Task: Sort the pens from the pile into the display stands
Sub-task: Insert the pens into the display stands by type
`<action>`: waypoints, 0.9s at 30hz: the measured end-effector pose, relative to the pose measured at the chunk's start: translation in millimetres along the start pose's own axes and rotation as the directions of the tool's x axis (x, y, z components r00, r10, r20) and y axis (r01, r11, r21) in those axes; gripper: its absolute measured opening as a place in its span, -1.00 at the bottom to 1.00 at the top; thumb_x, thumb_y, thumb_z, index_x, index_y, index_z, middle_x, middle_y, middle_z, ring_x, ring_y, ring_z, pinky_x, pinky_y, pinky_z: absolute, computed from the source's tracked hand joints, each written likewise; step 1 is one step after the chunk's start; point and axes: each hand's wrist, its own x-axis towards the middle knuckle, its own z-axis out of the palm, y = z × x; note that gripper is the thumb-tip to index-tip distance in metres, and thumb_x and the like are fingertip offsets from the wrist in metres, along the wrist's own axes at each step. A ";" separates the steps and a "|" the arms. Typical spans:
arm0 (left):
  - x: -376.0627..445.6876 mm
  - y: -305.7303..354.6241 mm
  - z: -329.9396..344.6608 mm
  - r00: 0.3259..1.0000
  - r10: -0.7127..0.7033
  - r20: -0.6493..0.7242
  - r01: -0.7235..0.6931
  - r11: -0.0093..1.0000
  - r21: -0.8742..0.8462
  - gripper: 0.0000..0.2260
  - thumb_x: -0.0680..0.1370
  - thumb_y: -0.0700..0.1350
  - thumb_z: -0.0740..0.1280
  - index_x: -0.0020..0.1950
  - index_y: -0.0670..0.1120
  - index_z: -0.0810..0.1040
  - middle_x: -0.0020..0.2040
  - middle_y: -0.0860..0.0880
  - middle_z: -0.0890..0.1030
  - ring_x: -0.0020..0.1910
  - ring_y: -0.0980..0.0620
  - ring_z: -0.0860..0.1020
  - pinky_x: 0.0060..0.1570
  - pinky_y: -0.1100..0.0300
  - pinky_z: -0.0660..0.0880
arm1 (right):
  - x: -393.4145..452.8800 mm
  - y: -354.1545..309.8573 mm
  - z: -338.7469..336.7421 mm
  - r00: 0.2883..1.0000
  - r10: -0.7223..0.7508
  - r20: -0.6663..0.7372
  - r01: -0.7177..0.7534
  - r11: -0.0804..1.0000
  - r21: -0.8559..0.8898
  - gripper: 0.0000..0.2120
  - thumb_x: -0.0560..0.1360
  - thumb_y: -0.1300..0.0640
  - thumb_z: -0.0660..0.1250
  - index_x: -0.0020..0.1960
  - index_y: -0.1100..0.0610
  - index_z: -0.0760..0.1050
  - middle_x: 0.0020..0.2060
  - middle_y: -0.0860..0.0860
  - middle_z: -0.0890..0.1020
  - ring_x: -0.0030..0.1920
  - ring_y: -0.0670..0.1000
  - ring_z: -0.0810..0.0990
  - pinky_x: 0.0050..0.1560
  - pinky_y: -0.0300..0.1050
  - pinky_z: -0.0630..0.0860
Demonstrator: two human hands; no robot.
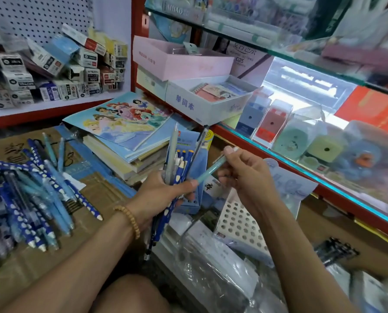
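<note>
The left hand (163,193), wearing a beaded bracelet, is gripping a bunch of blue pens (174,163), partly hiding the small blue display stand (194,175) behind it. The right hand (245,175) is pinching a pale teal pen (211,169) beside that bunch. Right of the stand, a white perforated display stand (238,222) is sitting. Left of it, the pile of blue pens (30,193) is lying on brown cardboard (91,193), cut off by the frame edge. Beyond, blurred glass shelves (312,55) are holding stationery.
</note>
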 end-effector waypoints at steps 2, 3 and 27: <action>1.1 -1.2 10.9 0.999 0.030 0.041 -0.032 0.998 0.054 -0.85 0.47 -0.12 0.47 -0.18 -0.20 0.65 -0.34 -0.10 0.67 -0.45 0.09 0.53 -0.44 0.28 0.46 | -7.4 -4.3 -16.5 0.997 -0.046 -0.058 0.039 0.991 -0.129 -0.73 0.52 0.06 0.40 -0.18 0.27 0.53 -0.44 0.06 0.56 -0.45 -0.06 0.52 -0.40 -0.24 0.49; 1.3 -2.2 17.6 0.997 0.043 0.070 -0.048 0.996 0.078 -0.86 0.47 -0.12 0.47 -0.19 -0.19 0.64 -0.35 -0.08 0.67 -0.45 0.08 0.53 -0.43 0.26 0.47 | -11.1 -6.0 -26.0 0.996 -0.054 -0.076 0.040 0.984 -0.175 -0.74 0.51 0.07 0.41 -0.21 0.26 0.53 -0.45 0.06 0.56 -0.45 -0.05 0.52 -0.40 -0.23 0.49; 12.5 -12.6 76.2 0.948 -0.048 0.315 0.004 0.990 0.138 -0.86 0.47 -0.13 0.48 -0.20 -0.19 0.62 -0.45 -0.06 0.58 -0.52 0.05 0.49 -0.45 0.24 0.45 | -38.8 50.3 -160.9 0.764 -0.427 -0.483 -0.140 0.621 -0.771 -0.82 0.52 0.20 0.38 0.13 0.15 0.61 -0.20 -0.11 0.62 -0.11 -0.03 0.63 0.05 0.08 0.61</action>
